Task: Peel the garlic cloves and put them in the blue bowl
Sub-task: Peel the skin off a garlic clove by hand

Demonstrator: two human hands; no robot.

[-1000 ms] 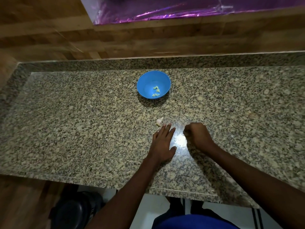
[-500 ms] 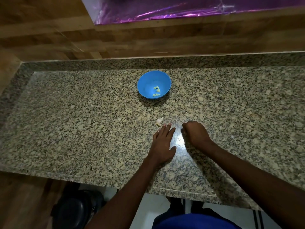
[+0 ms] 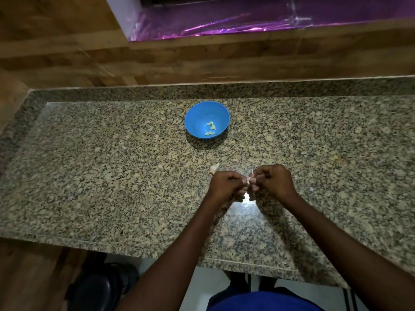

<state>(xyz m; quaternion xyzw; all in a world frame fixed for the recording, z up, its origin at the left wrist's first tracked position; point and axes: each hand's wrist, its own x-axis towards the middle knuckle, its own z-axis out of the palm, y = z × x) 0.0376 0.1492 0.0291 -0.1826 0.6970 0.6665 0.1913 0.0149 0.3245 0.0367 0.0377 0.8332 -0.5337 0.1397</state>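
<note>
A: Change since a second ago: both hands have lifted off the counter and met; the left hand was flat then.

B: Clove position?

A: Garlic clove pinched between the fingertips of both hands, a sliver of skin sticking up. Right hand curled round it too. Long axis: cannot tell, mostly hidden.

B: Others?

A: Unpeeled clove just beyond the left knuckles. Blue bowl well beyond, holding peeled cloves.
</note>
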